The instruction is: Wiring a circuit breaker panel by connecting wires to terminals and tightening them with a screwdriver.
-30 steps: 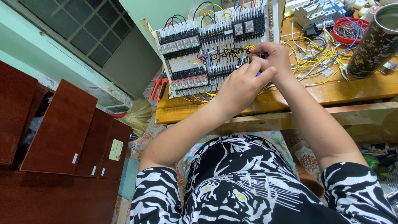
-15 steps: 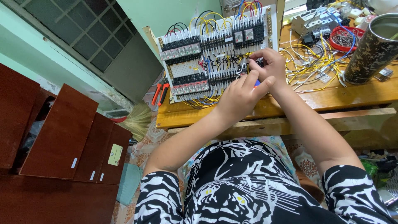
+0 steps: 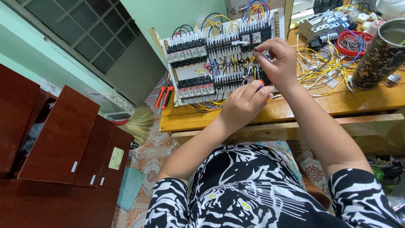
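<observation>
A white wiring panel (image 3: 192, 74) with rows of black relays, terminal blocks and yellow, blue and red wires stands tilted on the wooden bench (image 3: 295, 109). My right hand (image 3: 278, 63) is at the panel's right side. Its thumb and fingers pinch a thin wire end against the terminals. My left hand (image 3: 242, 105) sits just below it, in front of the panel's lower right corner. It is closed around a small orange-handled tool (image 3: 263, 83), most of which the fingers hide.
Orange-handled pliers (image 3: 162, 96) lie left of the panel. Loose yellow wires (image 3: 320, 67), a red bowl of wire bits (image 3: 352, 42) and a tall camouflage-patterned cup (image 3: 379, 55) crowd the bench's right. A broom (image 3: 137, 122) and dark wooden cabinets (image 3: 63, 135) stand on the left.
My right hand has lifted away from the left one to a higher row of terminals. The left hand stays low by the panel's corner. The view has shifted slightly.
</observation>
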